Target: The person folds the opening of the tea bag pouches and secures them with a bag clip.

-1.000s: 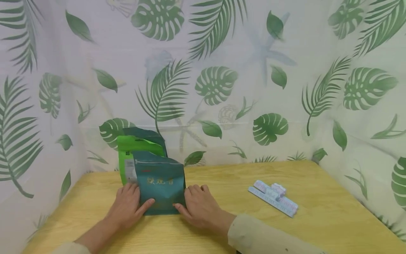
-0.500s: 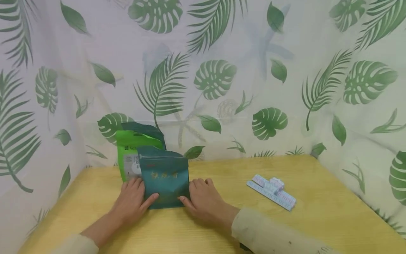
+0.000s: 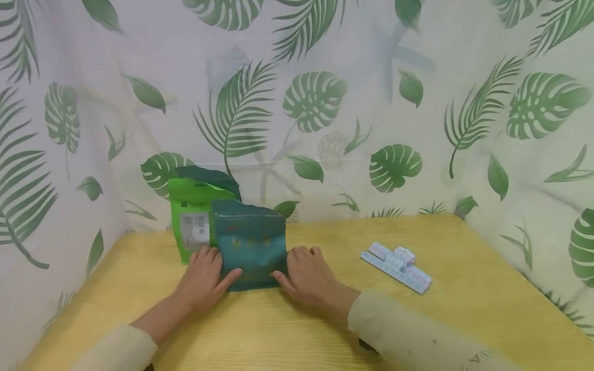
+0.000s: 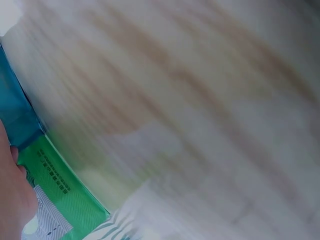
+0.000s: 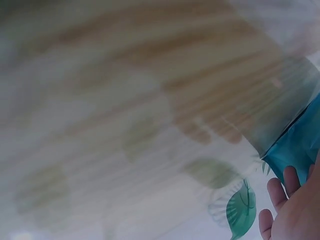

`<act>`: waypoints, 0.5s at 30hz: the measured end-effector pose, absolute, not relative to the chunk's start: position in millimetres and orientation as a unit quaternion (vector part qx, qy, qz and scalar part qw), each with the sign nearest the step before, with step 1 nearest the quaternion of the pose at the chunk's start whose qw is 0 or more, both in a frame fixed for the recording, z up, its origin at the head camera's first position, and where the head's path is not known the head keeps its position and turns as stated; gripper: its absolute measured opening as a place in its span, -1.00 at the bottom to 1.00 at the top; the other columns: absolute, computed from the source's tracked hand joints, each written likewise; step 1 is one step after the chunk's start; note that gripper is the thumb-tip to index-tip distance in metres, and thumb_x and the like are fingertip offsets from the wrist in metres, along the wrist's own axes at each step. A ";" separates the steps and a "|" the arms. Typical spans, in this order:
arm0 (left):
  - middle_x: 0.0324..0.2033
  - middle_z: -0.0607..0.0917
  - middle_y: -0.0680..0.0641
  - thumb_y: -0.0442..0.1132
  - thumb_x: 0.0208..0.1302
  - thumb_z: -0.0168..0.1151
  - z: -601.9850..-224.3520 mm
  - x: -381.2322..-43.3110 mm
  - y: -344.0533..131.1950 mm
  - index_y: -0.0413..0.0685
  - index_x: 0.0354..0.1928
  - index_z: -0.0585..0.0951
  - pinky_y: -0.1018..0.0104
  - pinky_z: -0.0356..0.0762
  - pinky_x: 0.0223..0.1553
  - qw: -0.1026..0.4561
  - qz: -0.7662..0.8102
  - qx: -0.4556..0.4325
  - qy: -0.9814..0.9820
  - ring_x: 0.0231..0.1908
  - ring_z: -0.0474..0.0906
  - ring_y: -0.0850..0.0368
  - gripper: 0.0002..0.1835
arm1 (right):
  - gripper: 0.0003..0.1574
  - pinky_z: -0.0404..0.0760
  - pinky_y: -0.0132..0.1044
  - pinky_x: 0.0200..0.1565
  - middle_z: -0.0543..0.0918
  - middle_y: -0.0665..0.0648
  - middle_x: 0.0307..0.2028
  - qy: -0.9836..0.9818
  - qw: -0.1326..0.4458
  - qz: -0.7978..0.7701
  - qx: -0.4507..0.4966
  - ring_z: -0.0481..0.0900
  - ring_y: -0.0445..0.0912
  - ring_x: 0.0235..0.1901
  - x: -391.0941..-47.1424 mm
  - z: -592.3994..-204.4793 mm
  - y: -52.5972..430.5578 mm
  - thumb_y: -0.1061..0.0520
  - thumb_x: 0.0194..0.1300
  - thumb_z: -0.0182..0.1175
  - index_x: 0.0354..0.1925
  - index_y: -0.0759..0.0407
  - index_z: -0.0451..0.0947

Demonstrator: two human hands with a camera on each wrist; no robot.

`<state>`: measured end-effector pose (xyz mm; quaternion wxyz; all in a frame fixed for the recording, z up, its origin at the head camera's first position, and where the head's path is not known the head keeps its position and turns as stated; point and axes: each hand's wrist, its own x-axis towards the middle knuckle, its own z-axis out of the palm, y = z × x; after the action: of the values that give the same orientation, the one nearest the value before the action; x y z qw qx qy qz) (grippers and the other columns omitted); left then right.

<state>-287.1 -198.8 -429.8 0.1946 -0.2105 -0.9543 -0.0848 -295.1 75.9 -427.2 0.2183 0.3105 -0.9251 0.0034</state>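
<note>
A teal tea pouch (image 3: 252, 260) with gold characters stands upright on the table, gripped low at both sides. On its left edge my left hand (image 3: 204, 275) has the thumb across the front and the fingers at the side. My right hand (image 3: 308, 275) grips the opposite edge, its thumb also on the front. Part of my left hand (image 4: 15, 195) shows in the left wrist view, beside the teal pouch (image 4: 15, 100) and a bright green pouch (image 4: 75, 200). Fingers (image 5: 277, 192) of the right hand lie against the teal pouch (image 5: 292, 150) in the right wrist view.
Behind and left stands the green pouch (image 3: 181, 226) with a grey label, partly covered by the teal one. A second dark teal pouch (image 3: 209, 176) stands behind it. A wide pale-blue patterned clip (image 3: 396, 265) lies at right. Leaf-printed cloth (image 3: 320, 41) surrounds the wooden table (image 3: 260, 335).
Both hands have slid the front teal pouch to the right, so more of the green pouch's label shows. The head view has tilted down a little. The clip stays put.
</note>
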 end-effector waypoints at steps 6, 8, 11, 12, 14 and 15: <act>0.07 0.55 -0.33 0.22 0.47 0.01 -415.3 -302.0 -191.3 -0.47 0.13 0.50 -0.09 0.28 0.08 0.200 -0.089 -0.216 -0.952 0.02 0.34 -0.17 -0.26 | -0.34 0.40 -0.04 -0.04 0.57 0.11 -0.27 -0.922 0.233 -0.008 0.308 0.49 -0.01 -0.22 -309.5 -413.9 83.8 -0.32 0.52 -0.11 -0.14 0.25 0.50; 0.07 0.56 -0.33 0.22 0.47 0.02 -415.9 -301.3 -191.1 -0.47 0.13 0.51 -0.09 0.29 0.08 0.197 -0.086 -0.214 -0.953 0.02 0.36 -0.17 -0.26 | -0.33 0.41 -0.03 -0.03 0.59 0.12 -0.25 -0.923 0.227 -0.013 0.310 0.51 0.00 -0.21 -309.5 -415.1 84.0 -0.33 0.52 -0.13 -0.15 0.25 0.51; 0.08 0.56 -0.34 0.22 0.47 0.02 -422.4 -296.7 -191.1 -0.47 0.14 0.50 -0.12 0.30 0.08 0.189 -0.084 -0.213 -0.955 0.05 0.37 -0.19 -0.25 | -0.33 0.41 -0.03 -0.03 0.60 0.12 -0.24 -0.926 0.218 -0.008 0.309 0.52 0.00 -0.20 -304.1 -421.1 83.9 -0.33 0.52 -0.11 -0.15 0.25 0.51; 0.09 0.56 -0.34 0.23 0.47 0.02 -424.9 -295.2 -190.8 -0.47 0.15 0.50 -0.12 0.31 0.09 0.188 -0.084 -0.213 -0.955 0.06 0.38 -0.19 -0.24 | -0.33 0.42 -0.03 -0.03 0.60 0.12 -0.24 -0.926 0.217 -0.008 0.309 0.52 0.00 -0.20 -302.2 -423.3 84.1 -0.32 0.52 -0.11 -0.16 0.25 0.51; 0.10 0.56 -0.34 0.23 0.46 0.02 -428.7 -293.1 -189.6 -0.48 0.16 0.49 -0.13 0.31 0.11 0.190 -0.085 -0.214 -0.954 0.08 0.38 -0.18 -0.24 | -0.33 0.41 -0.04 -0.04 0.60 0.13 -0.25 -0.927 0.217 -0.004 0.305 0.52 0.00 -0.20 -298.9 -426.2 85.0 -0.32 0.52 -0.10 -0.15 0.26 0.52; 0.10 0.56 -0.33 0.22 0.46 0.02 -429.3 -292.9 -188.6 -0.48 0.16 0.50 -0.12 0.31 0.11 0.192 -0.084 -0.216 -0.954 0.07 0.38 -0.18 -0.24 | -0.33 0.41 -0.04 -0.04 0.59 0.13 -0.27 -0.927 0.217 -0.001 0.304 0.51 0.00 -0.22 -298.1 -426.2 85.9 -0.31 0.51 -0.09 -0.15 0.27 0.53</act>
<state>-292.9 -188.6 -429.3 0.1924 -0.2160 -0.9535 -0.0845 -298.1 85.9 -426.2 0.2174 0.3043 -0.9274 -0.0009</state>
